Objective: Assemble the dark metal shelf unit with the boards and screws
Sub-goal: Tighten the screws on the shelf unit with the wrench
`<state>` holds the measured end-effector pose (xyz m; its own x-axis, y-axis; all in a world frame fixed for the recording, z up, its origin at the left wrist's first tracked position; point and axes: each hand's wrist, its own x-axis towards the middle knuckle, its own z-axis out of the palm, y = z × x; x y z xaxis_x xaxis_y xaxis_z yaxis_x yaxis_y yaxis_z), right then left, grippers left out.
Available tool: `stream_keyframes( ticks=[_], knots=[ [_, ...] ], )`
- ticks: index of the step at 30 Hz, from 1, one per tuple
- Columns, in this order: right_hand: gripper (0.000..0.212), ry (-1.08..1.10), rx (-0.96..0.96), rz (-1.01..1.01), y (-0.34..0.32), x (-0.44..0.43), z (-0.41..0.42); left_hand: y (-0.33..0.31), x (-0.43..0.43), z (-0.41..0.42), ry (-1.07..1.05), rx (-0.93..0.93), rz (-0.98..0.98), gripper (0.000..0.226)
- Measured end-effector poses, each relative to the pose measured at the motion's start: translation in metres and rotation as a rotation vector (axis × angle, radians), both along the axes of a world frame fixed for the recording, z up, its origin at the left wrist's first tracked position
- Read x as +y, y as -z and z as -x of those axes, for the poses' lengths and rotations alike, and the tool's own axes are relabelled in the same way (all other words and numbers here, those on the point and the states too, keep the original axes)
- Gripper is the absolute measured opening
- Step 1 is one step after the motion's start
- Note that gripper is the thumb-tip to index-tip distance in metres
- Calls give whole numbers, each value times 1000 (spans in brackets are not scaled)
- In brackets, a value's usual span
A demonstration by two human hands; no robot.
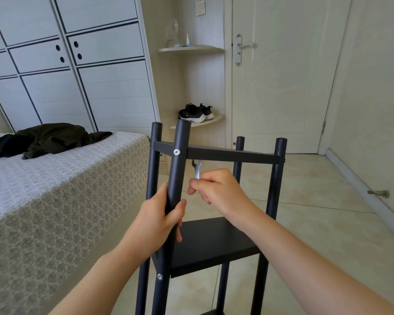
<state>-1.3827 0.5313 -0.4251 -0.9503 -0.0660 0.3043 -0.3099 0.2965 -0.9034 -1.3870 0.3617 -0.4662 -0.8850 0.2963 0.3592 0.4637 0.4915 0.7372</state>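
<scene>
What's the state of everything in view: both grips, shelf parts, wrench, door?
left grip: hand holds the front post
right grip: hand pinches the wrench
wrench: upright, open end up, just below the top board
top board: mounted between the posts
upper screw: seated in the front post
lower screw: seated in the same post
middle board: mounted
door: closed

Tiled floor under the dark shelf unit; patterned bed with dark clothes on top.
</scene>
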Motion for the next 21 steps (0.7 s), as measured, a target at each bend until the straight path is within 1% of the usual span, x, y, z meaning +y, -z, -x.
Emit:
stream_keyframes(
  ticks=[7, 12, 16, 18, 21],
  knots=[
    [34, 10, -87, -29, -8, 5, -7, 1, 1, -1, -18, 3, 10, 12],
    [30, 3, -13, -35, -10, 0, -6, 2, 1, -1, 1, 9, 7, 6],
    [38, 10, 50, -15, -9, -4, -1, 1, 2, -1, 3, 16, 13, 5],
    [45, 34, 67, -2, -7, -5, 2, 1, 1, -1, -1, 15, 9, 8],
    [44, 65, 105, 9, -4, -7, 6, 0, 0, -2, -8, 12, 19, 9]
  ],
)
